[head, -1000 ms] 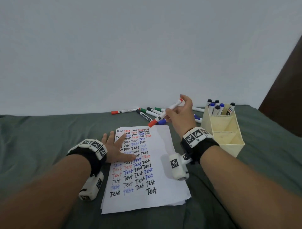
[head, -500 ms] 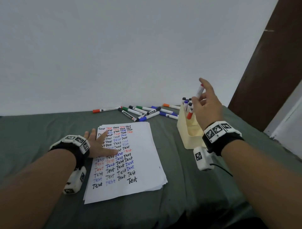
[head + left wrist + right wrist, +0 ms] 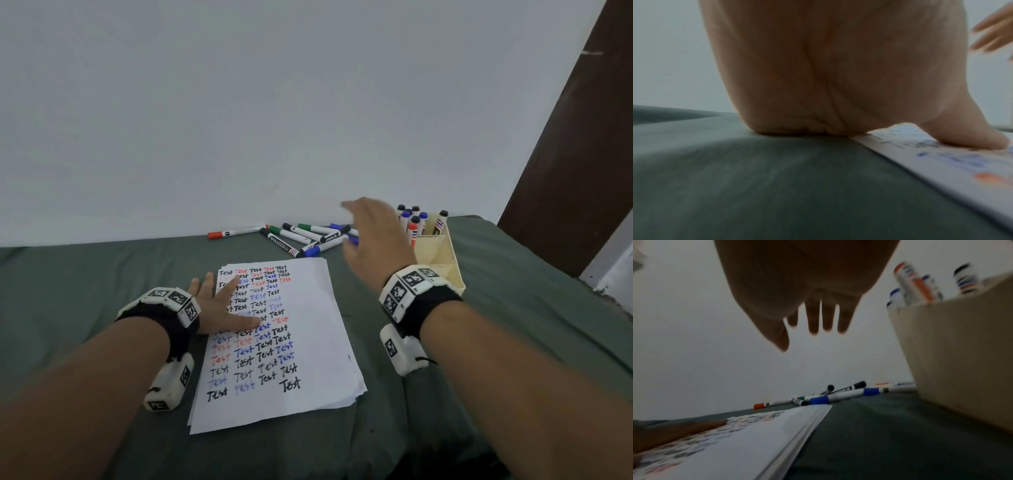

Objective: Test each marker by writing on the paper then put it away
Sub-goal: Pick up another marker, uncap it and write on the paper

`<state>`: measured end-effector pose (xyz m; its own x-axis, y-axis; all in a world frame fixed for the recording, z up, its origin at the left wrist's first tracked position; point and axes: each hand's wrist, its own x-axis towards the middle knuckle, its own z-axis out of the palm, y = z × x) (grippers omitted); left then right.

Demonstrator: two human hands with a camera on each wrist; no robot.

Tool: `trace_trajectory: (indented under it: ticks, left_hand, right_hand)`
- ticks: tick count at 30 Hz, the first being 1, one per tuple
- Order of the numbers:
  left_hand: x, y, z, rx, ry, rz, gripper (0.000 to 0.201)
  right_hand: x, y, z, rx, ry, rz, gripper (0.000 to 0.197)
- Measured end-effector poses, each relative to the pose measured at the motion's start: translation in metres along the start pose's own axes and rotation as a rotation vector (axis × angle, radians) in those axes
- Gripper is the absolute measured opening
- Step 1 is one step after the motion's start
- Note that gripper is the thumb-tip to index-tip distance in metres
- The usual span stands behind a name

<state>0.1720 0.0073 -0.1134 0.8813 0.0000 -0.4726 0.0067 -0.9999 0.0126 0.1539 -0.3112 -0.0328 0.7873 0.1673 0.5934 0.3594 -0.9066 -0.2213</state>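
A stack of white paper (image 3: pixel 308 342) covered with rows of "Test" lies on the green cloth. My left hand (image 3: pixel 219 305) rests flat on its left edge, fingers spread, thumb (image 3: pixel 972 138) pressing the sheet (image 3: pixel 941 162). My right hand (image 3: pixel 366 233) hovers empty with straight fingers (image 3: pixel 826 318) over the right end of the loose markers (image 3: pixel 308 238), just left of the cream holder (image 3: pixel 445 270). A red-capped marker (image 3: pixel 412 233) stands cap up in the holder's back compartment among several black and blue ones. In the right wrist view the holder (image 3: pixel 962 353) is close on the right.
A red-capped marker (image 3: pixel 236 232) lies apart at the left end of the loose pile, against the white wall. The holder's two front compartments hold nothing. A dark brown door edge (image 3: pixel 565 154) stands at the right. Green cloth (image 3: pixel 85 281) stretches left of the paper.
My right hand carried the red-capped marker to the holder, let it go there, and has swung back left over the loose markers with nothing in it. The left hand stayed on the paper.
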Motion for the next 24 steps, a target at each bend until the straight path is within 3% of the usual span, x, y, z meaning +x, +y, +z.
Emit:
trace_trajectory:
  ticks: [4,8,12,17,21,24]
  left_hand:
    - [0.001,-0.001,0.003,-0.009,0.02,-0.002,0.143]
    - [0.003,-0.002,0.003,-0.001,0.007,-0.014,0.139]
    - [0.0,-0.001,0.005,0.019,0.027,-0.009,0.136]
    - [-0.008,-0.003,-0.008,0.074,0.021,0.044,0.126]
    - [0.01,0.005,-0.049,0.139,0.269,0.054,0.105]
    - [0.037,0.014,-0.079,0.237,0.38,0.061,0.075]
  right_hand:
    - [0.007,-0.014,0.036,0.078,-0.604,0.09,0.074]
    - [0.004,-0.006,0.066,-0.04,-0.891,0.166,0.092]
    - [-0.001,0.001,0.079,-0.119,-1.009,0.144,0.09]
    - [-0.003,-0.001,0.084,-0.193,-1.045,0.136,0.087]
    - [-0.002,-0.005,0.084,-0.16,-1.043,0.164,0.089]
    - [-0.002,-0.008,0.084,-0.127,-1.016,0.192,0.091]
